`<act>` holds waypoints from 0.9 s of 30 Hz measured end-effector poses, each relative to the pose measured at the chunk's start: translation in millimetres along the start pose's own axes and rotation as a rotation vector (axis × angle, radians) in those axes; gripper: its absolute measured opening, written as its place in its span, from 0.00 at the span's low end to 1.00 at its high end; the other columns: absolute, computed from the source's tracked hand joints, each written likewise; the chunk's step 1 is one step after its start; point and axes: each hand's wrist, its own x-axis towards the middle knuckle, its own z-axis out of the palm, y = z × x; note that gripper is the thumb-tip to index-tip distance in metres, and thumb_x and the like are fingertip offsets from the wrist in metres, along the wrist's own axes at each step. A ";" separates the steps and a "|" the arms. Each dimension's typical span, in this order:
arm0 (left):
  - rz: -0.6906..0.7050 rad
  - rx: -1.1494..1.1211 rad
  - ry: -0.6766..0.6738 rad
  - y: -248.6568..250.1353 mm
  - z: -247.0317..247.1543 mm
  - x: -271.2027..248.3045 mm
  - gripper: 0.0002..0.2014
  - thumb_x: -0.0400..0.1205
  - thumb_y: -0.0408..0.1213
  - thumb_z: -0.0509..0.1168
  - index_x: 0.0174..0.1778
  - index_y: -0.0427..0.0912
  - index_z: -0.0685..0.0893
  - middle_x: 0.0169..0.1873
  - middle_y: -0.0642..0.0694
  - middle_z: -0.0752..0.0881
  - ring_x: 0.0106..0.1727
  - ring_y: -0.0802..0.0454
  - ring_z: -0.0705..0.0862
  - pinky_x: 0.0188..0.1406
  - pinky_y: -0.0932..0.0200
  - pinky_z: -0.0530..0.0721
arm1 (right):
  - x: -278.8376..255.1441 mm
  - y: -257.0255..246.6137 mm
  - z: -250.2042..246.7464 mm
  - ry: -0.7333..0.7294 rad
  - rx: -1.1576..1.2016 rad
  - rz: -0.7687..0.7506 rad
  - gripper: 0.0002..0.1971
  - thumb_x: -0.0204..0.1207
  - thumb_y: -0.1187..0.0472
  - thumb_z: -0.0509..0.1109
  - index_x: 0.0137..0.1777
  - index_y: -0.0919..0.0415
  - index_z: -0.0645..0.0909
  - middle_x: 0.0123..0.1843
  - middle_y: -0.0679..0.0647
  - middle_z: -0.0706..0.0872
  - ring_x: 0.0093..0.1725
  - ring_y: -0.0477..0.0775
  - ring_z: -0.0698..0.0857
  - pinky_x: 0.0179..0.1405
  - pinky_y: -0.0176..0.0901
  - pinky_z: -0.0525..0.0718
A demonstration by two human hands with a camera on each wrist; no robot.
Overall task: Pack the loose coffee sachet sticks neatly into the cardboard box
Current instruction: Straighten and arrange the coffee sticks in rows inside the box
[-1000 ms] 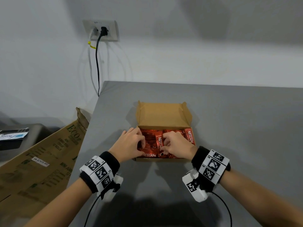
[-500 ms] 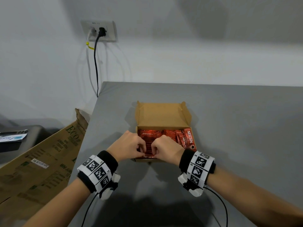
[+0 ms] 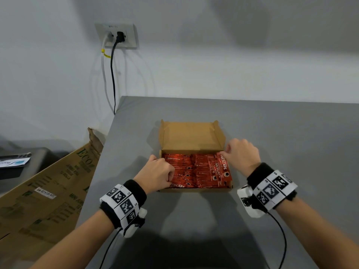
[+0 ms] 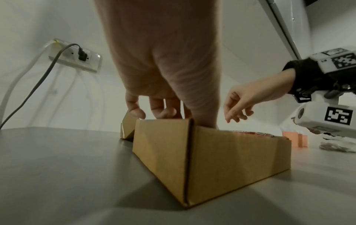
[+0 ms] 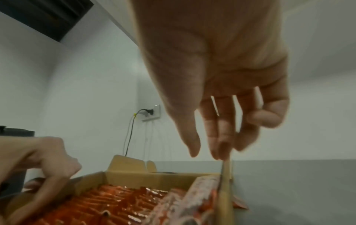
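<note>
The open cardboard box [image 3: 191, 136] lies mid-table, lid flap folded back. Red Nescafe sachet sticks [image 3: 194, 169] fill it in rows; the rightmost few lean on edge against the right wall. My left hand [image 3: 161, 171] sits at the box's front left corner, fingers curled over the left wall [image 4: 163, 137], thumb side inside. My right hand [image 3: 237, 152] hovers at the far right corner. Its fingers [image 5: 217, 137] hang fairly straight, their tips touching the top of the right wall [image 5: 225, 190] beside the leaning sachets [image 5: 192, 197]. It holds nothing.
The grey table [image 3: 291, 142] extends right of and behind the box. Its left edge is close to my left arm, with a large brown carton [image 3: 48, 191] leaning beyond it. A wall socket [image 3: 116, 35] with hanging cables is behind.
My right hand left the front middle of the box and moved to its far right corner, uncovering the sachets. The left hand shifted slightly left onto the left wall.
</note>
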 end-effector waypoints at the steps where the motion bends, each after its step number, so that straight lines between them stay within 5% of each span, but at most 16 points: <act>1: 0.000 -0.009 0.007 -0.1 0.5 0.2 0.04 0.76 0.38 0.64 0.37 0.48 0.83 0.31 0.59 0.77 0.46 0.55 0.80 0.48 0.59 0.62 | -2.2 3.9 0.4 -0.052 -0.026 0.046 0.19 0.77 0.45 0.66 0.43 0.63 0.78 0.40 0.54 0.83 0.41 0.56 0.83 0.43 0.47 0.85; 6: 0.003 -0.055 0.022 -0.2 1.6 -2.0 0.02 0.76 0.37 0.65 0.39 0.49 0.82 0.33 0.59 0.79 0.47 0.57 0.79 0.48 0.60 0.61 | -11.1 7.6 11.0 -0.197 0.023 0.094 0.20 0.74 0.44 0.69 0.38 0.61 0.71 0.38 0.55 0.78 0.40 0.57 0.79 0.39 0.44 0.77; 13: 0.009 -0.075 0.027 -0.7 0.8 -5.3 0.06 0.77 0.36 0.65 0.37 0.50 0.83 0.38 0.58 0.80 0.48 0.58 0.77 0.50 0.59 0.62 | -9.9 8.9 11.1 -0.078 0.105 0.081 0.12 0.75 0.54 0.72 0.43 0.65 0.82 0.38 0.55 0.84 0.40 0.56 0.85 0.38 0.43 0.81; 16: 0.014 -0.061 0.056 -0.4 -0.9 -6.7 0.05 0.78 0.38 0.65 0.38 0.51 0.85 0.42 0.57 0.84 0.49 0.57 0.77 0.51 0.59 0.59 | -12.4 3.0 4.7 -0.061 0.289 -0.018 0.10 0.74 0.57 0.73 0.41 0.65 0.83 0.36 0.53 0.84 0.31 0.47 0.82 0.31 0.35 0.79; 18: 0.013 -0.060 0.089 -1.0 -2.0 -8.4 0.06 0.78 0.40 0.65 0.39 0.50 0.87 0.41 0.56 0.86 0.49 0.56 0.76 0.49 0.59 0.56 | -16.2 -7.1 1.9 -0.183 0.481 -0.124 0.04 0.74 0.62 0.72 0.42 0.61 0.82 0.34 0.51 0.85 0.24 0.39 0.82 0.25 0.30 0.80; 22: 0.005 -0.054 0.095 -2.4 -3.1 -12.7 0.06 0.77 0.42 0.67 0.39 0.51 0.89 0.42 0.56 0.84 0.53 0.56 0.74 0.53 0.56 0.57 | -25.9 -30.2 8.3 -0.406 0.600 -0.316 0.05 0.74 0.67 0.71 0.42 0.56 0.82 0.36 0.52 0.87 0.27 0.42 0.86 0.32 0.32 0.85; 27: -0.046 -0.028 0.081 -3.1 -2.5 -17.0 0.09 0.78 0.48 0.65 0.46 0.53 0.89 0.51 0.54 0.76 0.59 0.55 0.69 0.59 0.57 0.54 | -30.2 -53.6 20.3 -0.359 0.592 -0.403 0.03 0.73 0.67 0.73 0.44 0.61 0.86 0.39 0.56 0.89 0.31 0.42 0.85 0.37 0.31 0.86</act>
